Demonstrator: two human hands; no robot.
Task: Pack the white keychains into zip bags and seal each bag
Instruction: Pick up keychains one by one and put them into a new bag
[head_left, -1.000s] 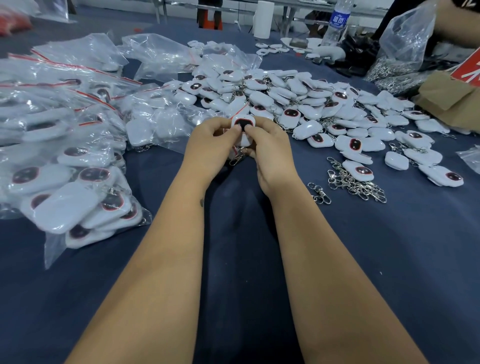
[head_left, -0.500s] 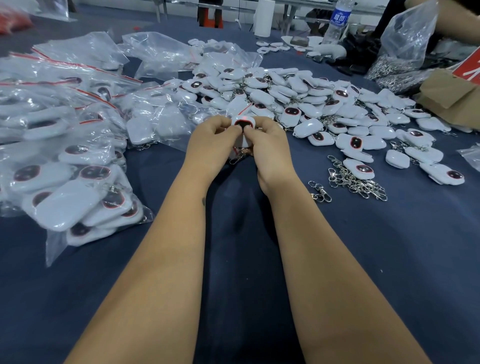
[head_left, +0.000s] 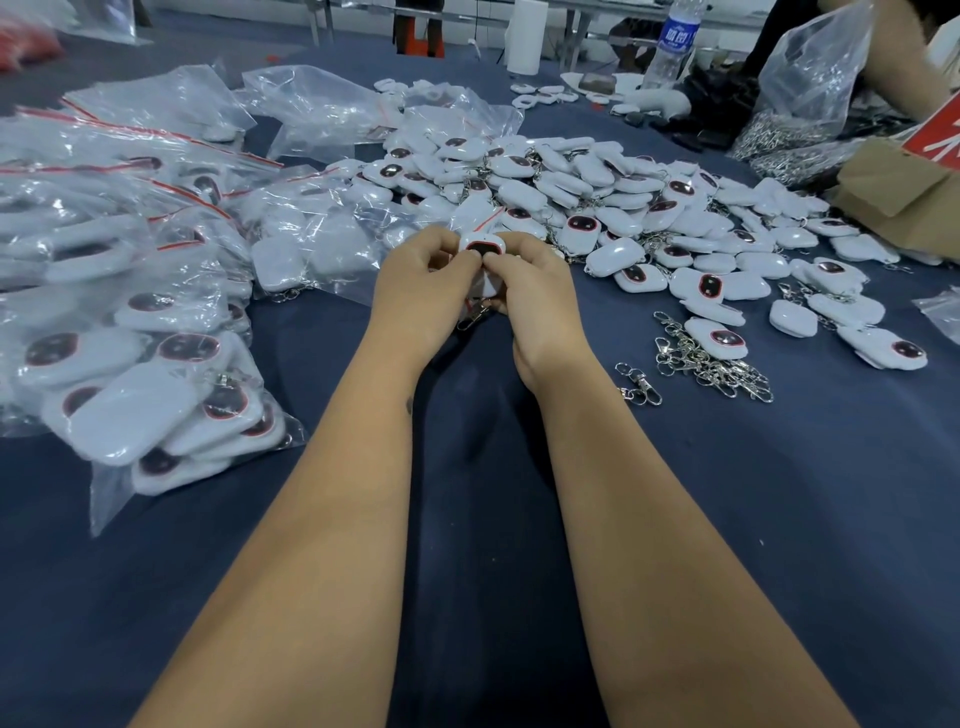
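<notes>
Between left hand (head_left: 423, 280) and right hand (head_left: 535, 291), pinched white keychain (head_left: 483, 247).

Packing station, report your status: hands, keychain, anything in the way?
Left hand and right hand both pinching one white keychain, clip dangling below. Whether it is bagged: cannot tell. Loose keychain pile behind, filled zip bags left; nothing blocking.

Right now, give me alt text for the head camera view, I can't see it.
Both hands, left hand and right hand, pinch one white keychain above a dark blue table. Loose keychains lie beyond and right; filled zip bags lie left.
</notes>
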